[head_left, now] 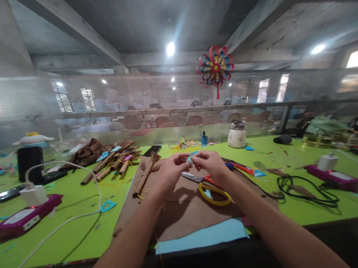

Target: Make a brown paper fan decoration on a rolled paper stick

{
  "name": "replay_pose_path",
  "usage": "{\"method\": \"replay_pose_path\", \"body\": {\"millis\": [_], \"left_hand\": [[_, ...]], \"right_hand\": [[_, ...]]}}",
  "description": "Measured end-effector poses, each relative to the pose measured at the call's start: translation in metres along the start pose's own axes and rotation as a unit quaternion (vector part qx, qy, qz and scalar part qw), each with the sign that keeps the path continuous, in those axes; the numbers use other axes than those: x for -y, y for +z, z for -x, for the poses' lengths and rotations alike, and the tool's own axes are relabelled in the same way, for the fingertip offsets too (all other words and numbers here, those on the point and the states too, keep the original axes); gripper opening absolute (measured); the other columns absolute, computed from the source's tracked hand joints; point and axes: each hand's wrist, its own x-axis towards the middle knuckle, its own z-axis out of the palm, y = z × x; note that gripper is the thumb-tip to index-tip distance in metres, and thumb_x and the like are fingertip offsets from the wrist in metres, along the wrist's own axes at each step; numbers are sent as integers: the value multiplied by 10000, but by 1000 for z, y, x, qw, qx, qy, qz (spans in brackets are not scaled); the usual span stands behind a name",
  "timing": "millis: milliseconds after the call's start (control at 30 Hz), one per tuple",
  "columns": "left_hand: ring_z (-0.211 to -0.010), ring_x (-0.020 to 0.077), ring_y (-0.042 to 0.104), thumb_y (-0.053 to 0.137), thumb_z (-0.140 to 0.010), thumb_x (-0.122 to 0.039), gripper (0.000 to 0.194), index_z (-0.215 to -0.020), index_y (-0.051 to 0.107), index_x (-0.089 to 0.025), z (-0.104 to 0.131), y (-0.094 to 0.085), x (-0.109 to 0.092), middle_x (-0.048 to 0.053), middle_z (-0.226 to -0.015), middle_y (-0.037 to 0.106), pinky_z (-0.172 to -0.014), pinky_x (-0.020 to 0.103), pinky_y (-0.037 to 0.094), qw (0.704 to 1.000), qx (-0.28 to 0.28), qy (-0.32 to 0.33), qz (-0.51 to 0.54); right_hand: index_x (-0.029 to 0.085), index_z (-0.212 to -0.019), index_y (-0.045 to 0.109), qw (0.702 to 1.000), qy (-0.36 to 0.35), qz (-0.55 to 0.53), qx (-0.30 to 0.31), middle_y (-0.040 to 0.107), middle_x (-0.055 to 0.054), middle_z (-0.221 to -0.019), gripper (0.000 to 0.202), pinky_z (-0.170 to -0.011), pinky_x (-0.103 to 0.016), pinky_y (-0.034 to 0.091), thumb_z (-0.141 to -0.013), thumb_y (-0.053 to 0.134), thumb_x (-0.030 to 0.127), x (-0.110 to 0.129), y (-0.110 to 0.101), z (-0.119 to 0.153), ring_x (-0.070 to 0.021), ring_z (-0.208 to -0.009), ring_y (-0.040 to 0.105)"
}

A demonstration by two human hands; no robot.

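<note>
Both my left hand (pixel 173 171) and my right hand (pixel 210 164) pinch a small light-blue paper piece (pixel 192 157) between thumbs and fingertips, raised over the table. Beneath them lies a large sheet of brown paper (pixel 179 219), with a light-blue sheet (pixel 204 236) under its near edge. Scissors with yellow handles (pixel 215 194) rest on the brown paper below my right hand. Just left of my left hand is a rolled brown paper tube (pixel 145 175) with yellow string. My right wrist partly hides a red-handled tool (pixel 242 168).
More brown paper rolls (pixel 113 161) are heaped at the back left. Purple power strips (pixel 28 216) with white chargers stand on both sides, and a white cable crosses the left. A black cable (pixel 308 192) coils at right. A white jug (pixel 236 134) stands near the perforated screen (pixel 164 98).
</note>
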Motion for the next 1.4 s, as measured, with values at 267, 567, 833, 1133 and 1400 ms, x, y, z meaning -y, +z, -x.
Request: {"method": "replay_pose_path", "body": {"millis": [267,567,833,1133,1400], "left_hand": [[-732,157,632,657,-731,-173,134,-863,638,-169,5,12,-6,35,-784,695,-697,268,489,979,-54,127,-148],[-716,175,662,598,-780,-201,215,-956,699,-130,1,5,0,86,-860,736,-688,296,537,970,-65,115,-206],[-672,152,668,596,-804,-220,211,-948,735,-153,5,10,-5,69,-884,747,-647,255,540,967,-52,130,-213],[-720,161,683,604,-807,-254,200,-938,734,-177,2,9,-1,59,-921,742,-652,264,567,980,-48,123,-150],[-781,165,674,582,-835,-249,206,-962,716,-159,3,9,0,60,-921,730,-699,267,573,968,-43,170,-179]], "right_hand": [[140,-595,623,992,54,-113,6,588,7,-521,366,-451,-226,382,-505,851,412,-4,-2,-1,-83,-462,482],[120,-648,682,991,59,-120,33,663,-47,-614,335,-501,-243,419,-551,845,396,3,-5,-1,-98,-517,532],[123,-624,681,993,47,-104,26,649,-38,-594,336,-491,-249,398,-565,836,415,5,-4,0,-91,-488,501],[132,-644,708,994,34,-103,28,618,-13,-558,296,-501,-248,407,-545,846,374,6,-5,0,-93,-499,493],[136,-654,711,994,26,-100,28,603,-14,-557,293,-500,-253,403,-573,826,392,7,-4,1,-103,-514,500]]}}
